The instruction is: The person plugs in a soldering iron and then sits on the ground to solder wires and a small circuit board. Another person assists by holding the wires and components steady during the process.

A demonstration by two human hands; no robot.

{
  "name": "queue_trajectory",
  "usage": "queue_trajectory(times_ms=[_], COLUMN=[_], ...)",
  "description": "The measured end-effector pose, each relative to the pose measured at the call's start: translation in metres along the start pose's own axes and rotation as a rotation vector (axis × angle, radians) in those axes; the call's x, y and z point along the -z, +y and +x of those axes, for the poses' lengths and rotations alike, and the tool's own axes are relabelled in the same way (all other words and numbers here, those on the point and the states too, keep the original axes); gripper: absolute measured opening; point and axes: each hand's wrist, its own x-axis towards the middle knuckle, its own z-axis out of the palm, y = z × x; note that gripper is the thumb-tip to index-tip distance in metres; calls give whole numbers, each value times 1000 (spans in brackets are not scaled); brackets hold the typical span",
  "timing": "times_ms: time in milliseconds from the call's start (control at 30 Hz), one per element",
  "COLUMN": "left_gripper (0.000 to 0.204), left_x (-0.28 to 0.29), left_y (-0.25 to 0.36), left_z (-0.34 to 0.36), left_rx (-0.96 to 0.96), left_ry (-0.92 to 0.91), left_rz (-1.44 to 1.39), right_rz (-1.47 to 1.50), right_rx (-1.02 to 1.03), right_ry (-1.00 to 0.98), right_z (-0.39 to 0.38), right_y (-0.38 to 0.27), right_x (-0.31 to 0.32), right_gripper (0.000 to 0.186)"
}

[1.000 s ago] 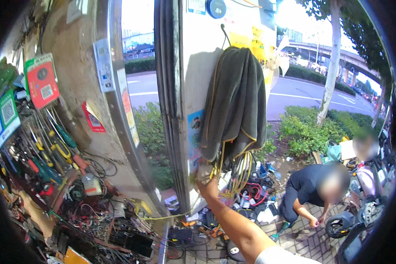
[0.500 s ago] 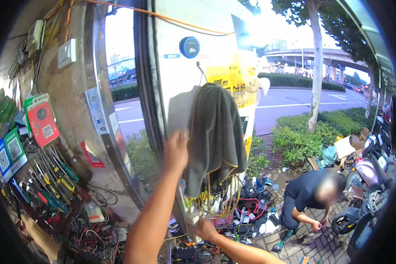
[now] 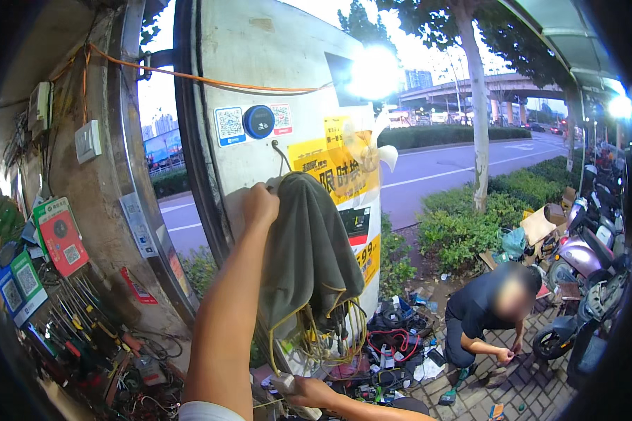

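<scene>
A dark grey cloth point(image 3: 305, 238) with yellow edging hangs from a hook on a pale upright panel point(image 3: 235, 70). My left hand point(image 3: 261, 205) is closed against the cloth's upper left edge, its fingertips partly hidden. Below the cloth, a bundle of yellow cables point(image 3: 323, 344) dangles in loops. Low down, my right hand point(image 3: 312, 393) is closed on a small grey block-shaped piece point(image 3: 285, 382), beside the cable loops. A yellow cable runs down toward that piece.
Screwdrivers and other hand tools point(image 3: 84, 309) fill a rack on the left. Tangled wires and electrical parts point(image 3: 393, 337) lie on the ground beyond the panel. At right, a person point(image 3: 484, 316) crouches on the paving near parked scooters point(image 3: 596, 281).
My left hand has risen along the cloth toward its top. My right hand stays low by the cables. The view has shifted, and the crouching person keeps nearly the same pose.
</scene>
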Motion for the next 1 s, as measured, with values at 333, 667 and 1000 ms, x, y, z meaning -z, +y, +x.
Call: queue_trajectory(times_ms=[333,667,1000], left_gripper=[32,29,28], left_x=[8,27,126], left_y=[10,36,-21], left_z=[-3,-1,-45], left_rx=[-6,-152,-217], left_ry=[-125,-59,-561], left_rz=[-15,-201,-680], right_rz=[49,219,408], right_rx=[21,9,149], right_ry=[-110,-12,-411], right_z=[24,37,73], right_y=[-23,-33,-149], right_x=[-11,-17,87], right_gripper=[58,58,45])
